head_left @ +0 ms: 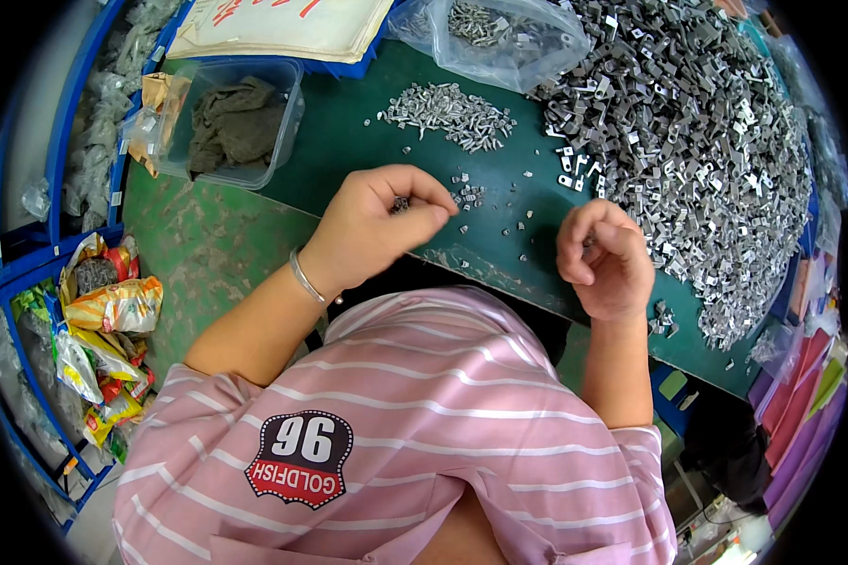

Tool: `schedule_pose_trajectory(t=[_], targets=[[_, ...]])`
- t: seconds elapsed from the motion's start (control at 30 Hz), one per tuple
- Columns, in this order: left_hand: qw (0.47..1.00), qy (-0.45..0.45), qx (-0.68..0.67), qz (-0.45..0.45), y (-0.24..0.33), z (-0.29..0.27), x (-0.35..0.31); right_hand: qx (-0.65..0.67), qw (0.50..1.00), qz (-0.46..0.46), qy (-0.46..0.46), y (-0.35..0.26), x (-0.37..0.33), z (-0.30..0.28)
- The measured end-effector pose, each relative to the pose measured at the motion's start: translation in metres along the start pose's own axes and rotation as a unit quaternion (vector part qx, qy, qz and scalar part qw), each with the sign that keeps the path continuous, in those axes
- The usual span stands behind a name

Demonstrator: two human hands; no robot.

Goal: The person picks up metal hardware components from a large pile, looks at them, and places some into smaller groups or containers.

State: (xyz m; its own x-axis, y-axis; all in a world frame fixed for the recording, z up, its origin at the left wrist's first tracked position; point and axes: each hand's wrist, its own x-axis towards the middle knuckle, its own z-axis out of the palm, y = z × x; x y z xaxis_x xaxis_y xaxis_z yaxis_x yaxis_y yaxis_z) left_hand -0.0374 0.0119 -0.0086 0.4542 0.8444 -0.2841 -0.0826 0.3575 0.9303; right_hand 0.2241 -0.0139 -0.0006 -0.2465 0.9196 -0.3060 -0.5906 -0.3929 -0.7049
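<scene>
My left hand (379, 222), with a silver bangle at its wrist, is curled over the near edge of the green table. Small grey metal pieces (400, 203) show in the hollow of its fingers. Just beyond its fingertips lies a loose scatter of tiny metal parts (469, 196). Further right, my right hand (609, 260) is raised with its fingers bent toward the thumb; whatever it pinches is too small to make out. Beside that hand spreads a large heap of flat metal clips with holes (688, 122). A smaller pile of silvery screw-like pieces (448, 115) lies beyond my left hand.
A clear plastic tub (287, 122) with a dark cloth (236, 122) stands at the far left of the table. Behind the small pile sits an open plastic bag of metal parts (499, 47). Blue shelving (61, 122) and several colourful packets (113, 320) are at the left.
</scene>
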Motion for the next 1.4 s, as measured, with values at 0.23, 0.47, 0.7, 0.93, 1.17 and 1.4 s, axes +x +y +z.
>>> schedule_pose_trajectory(t=[0.23,0.47,0.7,0.93,1.17,1.4], targets=[[0.834,0.040,0.483,0.264,-0.014,0.017,0.006,-0.512,0.845,-0.141,0.059,0.007,-0.007,0.011],[0.980,0.019,0.191,0.053,0.007,0.019,0.003,-0.679,0.702,-0.215,-0.009,0.025,0.003,0.019],[0.950,-0.056,-0.299,-0.077,0.001,0.000,0.002,-0.003,1.000,-0.001,-0.003,-0.009,-0.002,-0.008],[0.938,-0.049,-0.323,-0.112,0.001,0.006,0.005,-0.706,0.672,-0.223,-0.001,0.012,0.003,0.012],[0.998,0.010,-0.010,-0.068,0.010,0.019,0.003,-0.698,0.679,-0.230,0.001,0.016,0.003,0.012],[0.950,0.027,0.295,0.098,0.005,0.028,0.006,-0.663,0.713,-0.220,0.054,0.003,-0.003,0.004]])
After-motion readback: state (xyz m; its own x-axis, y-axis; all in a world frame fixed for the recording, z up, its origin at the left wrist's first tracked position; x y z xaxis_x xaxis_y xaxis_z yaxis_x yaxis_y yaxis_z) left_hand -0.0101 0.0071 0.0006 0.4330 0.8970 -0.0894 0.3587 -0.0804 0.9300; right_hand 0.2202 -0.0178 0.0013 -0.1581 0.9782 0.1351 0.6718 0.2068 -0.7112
